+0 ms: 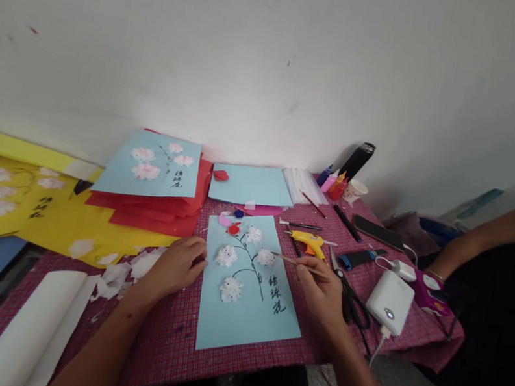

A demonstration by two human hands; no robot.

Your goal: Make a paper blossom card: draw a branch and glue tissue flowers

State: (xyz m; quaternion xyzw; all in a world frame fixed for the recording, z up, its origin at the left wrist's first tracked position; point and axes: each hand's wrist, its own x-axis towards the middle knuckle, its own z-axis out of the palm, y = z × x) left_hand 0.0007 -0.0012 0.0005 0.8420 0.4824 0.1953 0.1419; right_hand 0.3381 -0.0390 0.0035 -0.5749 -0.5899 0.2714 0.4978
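Note:
A thin paintbrush (293, 261) is pinched in my right hand (323, 289), its tip at the right-hand white paper flower (266, 258). That flower sits on a light blue sheet (235, 327) with several ruffled white flowers, a drawn dark stem and black handwritten characters (276, 294). My left hand (181, 264) lies loosely at the sheet's left edge, fingers slightly bent and holding nothing visible. Small paint palettes with a red one (233, 229) lie at the sheet's top left corner.
A yellow glue gun (309, 241), black scissors (352, 294) and a white power bank (390, 301) lie to the right. Paint bottles (333, 182) and a black flask (358, 160) stand behind. Red sheets (149, 221) and white paper scraps (113, 279) lie left. Another person's arm (503, 227) is at right.

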